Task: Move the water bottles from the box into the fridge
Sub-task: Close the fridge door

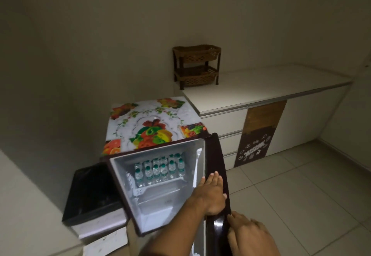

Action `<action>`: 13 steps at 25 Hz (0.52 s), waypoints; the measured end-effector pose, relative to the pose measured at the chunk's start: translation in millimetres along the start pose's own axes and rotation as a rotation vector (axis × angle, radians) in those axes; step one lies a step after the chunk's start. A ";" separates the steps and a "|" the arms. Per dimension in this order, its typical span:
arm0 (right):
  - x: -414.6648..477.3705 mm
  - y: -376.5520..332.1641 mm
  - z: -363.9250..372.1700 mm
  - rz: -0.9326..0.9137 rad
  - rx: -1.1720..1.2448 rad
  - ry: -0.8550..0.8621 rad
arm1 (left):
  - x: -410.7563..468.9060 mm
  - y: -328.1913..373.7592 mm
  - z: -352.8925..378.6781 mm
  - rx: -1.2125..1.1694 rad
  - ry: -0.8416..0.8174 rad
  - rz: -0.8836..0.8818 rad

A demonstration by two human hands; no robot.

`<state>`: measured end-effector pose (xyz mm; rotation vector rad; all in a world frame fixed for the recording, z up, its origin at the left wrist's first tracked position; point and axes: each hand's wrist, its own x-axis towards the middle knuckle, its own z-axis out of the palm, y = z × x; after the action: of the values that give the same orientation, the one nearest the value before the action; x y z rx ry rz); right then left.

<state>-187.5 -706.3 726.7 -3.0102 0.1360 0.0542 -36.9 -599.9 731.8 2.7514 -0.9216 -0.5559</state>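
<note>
The small fridge stands with its dark door swung open to the right; a fruit-print cover lies on its top. Inside, several clear water bottles with green caps stand in rows on the upper white shelf. The lower part of the interior is bare. My left hand lies flat, fingers extended, on the door's inner edge. My right hand rests on the door's outer face lower down. Neither hand holds a bottle. No box is identifiable in view.
A dark bin with a black liner sits left of the fridge. A white counter with drawers runs to the right, carrying a brown two-tier basket rack. Tiled floor lies at the right.
</note>
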 end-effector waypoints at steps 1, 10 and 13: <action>5.0 -4.3 -4.0 -0.036 0.035 0.036 | -4.0 -7.3 -3.0 0.009 -0.016 -0.018; 125.3 -22.6 -9.5 -0.361 0.070 0.156 | -26.6 -79.4 -16.0 0.018 0.015 -0.131; 174.2 -32.2 1.7 -0.496 -0.010 0.094 | -29.0 -95.4 -19.4 0.022 0.080 -0.176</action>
<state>-11.2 -689.5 721.8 -2.9602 -0.5997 -0.1352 1.3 -505.7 730.3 2.8695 -0.6771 -0.4608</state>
